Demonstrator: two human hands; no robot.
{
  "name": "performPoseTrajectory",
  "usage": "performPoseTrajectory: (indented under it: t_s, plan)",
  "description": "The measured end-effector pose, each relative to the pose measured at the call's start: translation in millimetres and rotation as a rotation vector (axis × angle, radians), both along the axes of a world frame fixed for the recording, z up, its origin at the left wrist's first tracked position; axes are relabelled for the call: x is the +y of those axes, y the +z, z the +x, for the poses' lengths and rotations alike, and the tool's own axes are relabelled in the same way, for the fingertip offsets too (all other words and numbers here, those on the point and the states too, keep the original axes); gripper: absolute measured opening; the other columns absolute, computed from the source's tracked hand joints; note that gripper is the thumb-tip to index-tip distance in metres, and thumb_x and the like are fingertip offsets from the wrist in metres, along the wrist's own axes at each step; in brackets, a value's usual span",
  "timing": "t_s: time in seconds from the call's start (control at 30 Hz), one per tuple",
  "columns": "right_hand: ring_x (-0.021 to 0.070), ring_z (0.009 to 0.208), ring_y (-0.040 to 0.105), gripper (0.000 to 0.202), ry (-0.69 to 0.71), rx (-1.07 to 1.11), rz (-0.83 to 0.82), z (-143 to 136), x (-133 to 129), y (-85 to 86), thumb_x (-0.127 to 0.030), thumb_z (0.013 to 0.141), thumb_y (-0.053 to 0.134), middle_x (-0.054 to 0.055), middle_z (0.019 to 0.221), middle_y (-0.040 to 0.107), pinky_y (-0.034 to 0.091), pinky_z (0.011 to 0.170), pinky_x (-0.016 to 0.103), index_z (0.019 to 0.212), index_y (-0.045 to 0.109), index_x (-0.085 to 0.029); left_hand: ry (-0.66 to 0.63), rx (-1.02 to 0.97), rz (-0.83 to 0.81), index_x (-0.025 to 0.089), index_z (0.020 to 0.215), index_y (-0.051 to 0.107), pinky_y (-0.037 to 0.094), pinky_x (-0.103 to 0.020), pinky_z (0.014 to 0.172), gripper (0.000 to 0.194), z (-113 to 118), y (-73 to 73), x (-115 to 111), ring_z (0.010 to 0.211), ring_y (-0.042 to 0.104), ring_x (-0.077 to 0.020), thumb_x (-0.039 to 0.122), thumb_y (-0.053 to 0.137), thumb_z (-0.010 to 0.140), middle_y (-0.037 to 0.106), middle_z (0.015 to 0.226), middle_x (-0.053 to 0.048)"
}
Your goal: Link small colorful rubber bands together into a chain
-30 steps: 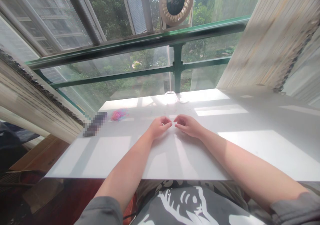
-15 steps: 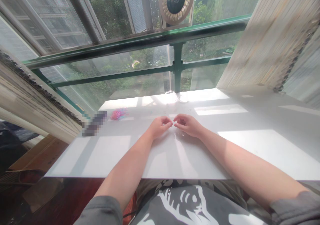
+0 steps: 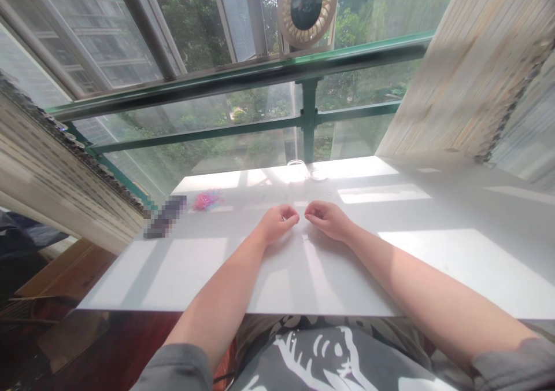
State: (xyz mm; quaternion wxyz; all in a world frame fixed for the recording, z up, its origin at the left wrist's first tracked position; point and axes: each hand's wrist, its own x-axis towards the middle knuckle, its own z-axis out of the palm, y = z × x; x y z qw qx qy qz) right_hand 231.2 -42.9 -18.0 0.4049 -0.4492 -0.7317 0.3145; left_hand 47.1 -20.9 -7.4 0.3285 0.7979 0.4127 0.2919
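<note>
Over the middle of the white table (image 3: pixel 208 275), my left hand (image 3: pixel 278 223) is closed, thumb pressed to the fingers in a pinch. Facing it across a narrow gap, my right hand (image 3: pixel 327 220) is pinched in the same way. Whatever either hand holds is too small to make out. Beyond the hands, near the window, are a clear round container (image 3: pixel 297 170) and a low clear round piece (image 3: pixel 319 174) beside it. To the left lies a small tangle of pink and bluish thin strands (image 3: pixel 206 200).
A dark blurred-out object (image 3: pixel 165 217) lies at the table's left edge. Behind the table runs a green railing (image 3: pixel 309 113) before the window, with a round fan (image 3: pixel 307 6) above it. Curtains (image 3: pixel 459 73) hang on both sides. A cardboard box (image 3: pixel 65 266) stands below left.
The gap between my hands has widened slightly, and my right fingers have drawn closer together. The view has shifted a little; the things on the table stay where they were.
</note>
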Motion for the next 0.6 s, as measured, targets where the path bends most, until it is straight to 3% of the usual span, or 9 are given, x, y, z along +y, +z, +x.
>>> performPoseTrajectory:
  t_s: [0.23,0.6]
  plan:
    - [0.0077,0.048,0.035,0.016,0.012,-0.005,-0.018,-0.3,-0.1,-1.0,-0.031,0.073,0.048,-0.003,0.055,0.043,0.030,0.048,0.022,0.073,0.055,-0.017,-0.008,-0.019,0.021,0.016,0.083,0.059,0.040,-0.021,0.059,0.023,1.6,-1.7,-1.0,0.064,0.052,-0.0097,0.035,0.052,0.071,0.062,0.078,-0.002]
    - [0.0081,0.045,0.038,0.019,0.018,-0.028,-0.072,-1.8,-3.3,1.9,-0.036,0.073,0.048,-0.003,0.052,0.044,0.031,0.044,0.021,0.074,0.055,-0.018,0.022,0.021,0.035,0.017,0.077,0.060,0.041,-0.021,0.062,0.021,1.7,-2.6,-1.9,0.064,0.052,-0.0091,0.034,0.050,0.072,0.062,0.073,0.000]
